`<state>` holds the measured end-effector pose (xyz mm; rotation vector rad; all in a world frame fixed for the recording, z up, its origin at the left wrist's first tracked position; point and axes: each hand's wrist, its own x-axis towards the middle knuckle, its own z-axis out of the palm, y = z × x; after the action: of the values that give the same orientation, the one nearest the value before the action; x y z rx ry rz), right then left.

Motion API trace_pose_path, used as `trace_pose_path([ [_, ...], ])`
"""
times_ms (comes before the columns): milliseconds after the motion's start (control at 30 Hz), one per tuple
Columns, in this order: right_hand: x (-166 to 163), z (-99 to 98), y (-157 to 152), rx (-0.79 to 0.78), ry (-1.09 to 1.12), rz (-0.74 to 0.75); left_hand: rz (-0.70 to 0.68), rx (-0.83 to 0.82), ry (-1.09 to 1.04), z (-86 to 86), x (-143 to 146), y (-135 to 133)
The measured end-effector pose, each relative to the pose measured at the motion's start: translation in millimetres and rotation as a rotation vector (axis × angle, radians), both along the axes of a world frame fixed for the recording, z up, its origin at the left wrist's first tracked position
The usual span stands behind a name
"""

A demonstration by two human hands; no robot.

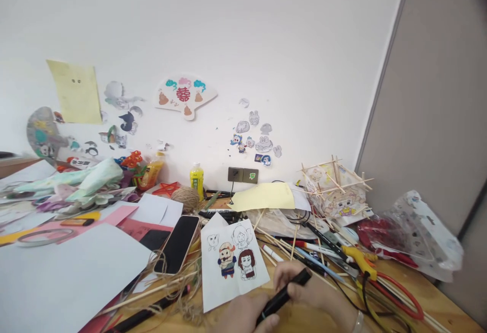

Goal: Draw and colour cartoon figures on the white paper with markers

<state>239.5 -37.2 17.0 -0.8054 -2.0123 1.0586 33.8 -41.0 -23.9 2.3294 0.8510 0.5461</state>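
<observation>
A black marker (279, 300) slants between my two hands at the bottom of the head view. My left hand (245, 312) closes around its lower end, partly cut off by the frame's edge. On the upper end, the thumb and curled fingers of my right hand (304, 290) grip the same marker. Just beyond my hands lies a white sheet of paper (215, 295) with several cartoon figures; two are coloured in, the others are only outlined. Whether the marker's cap is on or off, I cannot make out.
A phone (178, 244) lies left of the drawing, near twine and a large white sheet (76, 277). To the right are wooden sticks, pens and a yellow glue gun (359, 259) with its cable. A yellow bottle (197, 181) stands by the wall.
</observation>
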Motion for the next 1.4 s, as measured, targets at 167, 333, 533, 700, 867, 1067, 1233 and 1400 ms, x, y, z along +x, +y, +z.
trace_pose_path([
  [167,23,11.7,4,-0.262,-0.024,0.007,0.107,0.065,0.186,2.4,1,-3],
  [333,29,6.6,7,-0.436,-0.147,0.148,0.197,0.023,0.185,5.1,3,-5],
  [533,15,0.2,1,-0.567,-0.253,0.293,0.116,0.174,0.317,-1.0,-2,2],
  [700,1,-18.1,8,-0.475,-0.203,0.12,0.148,0.115,0.17,-0.9,-7,5],
  [867,-6,-30.5,16,-0.374,-0.313,-0.023,0.161,-0.084,-0.03,2.7,-7,10],
  [1067,-8,-27.9,14,-0.183,-0.368,-0.082,0.136,-0.177,-0.097,-3.3,-7,21],
  [1233,-11,-19.8,8,-0.025,-0.435,-0.124,0.108,-0.272,-0.17,-7.5,-6,27],
  [1400,-15,-14.0,5,0.159,-0.574,-0.136,0.109,-0.331,-0.178,-9.9,-6,29],
])
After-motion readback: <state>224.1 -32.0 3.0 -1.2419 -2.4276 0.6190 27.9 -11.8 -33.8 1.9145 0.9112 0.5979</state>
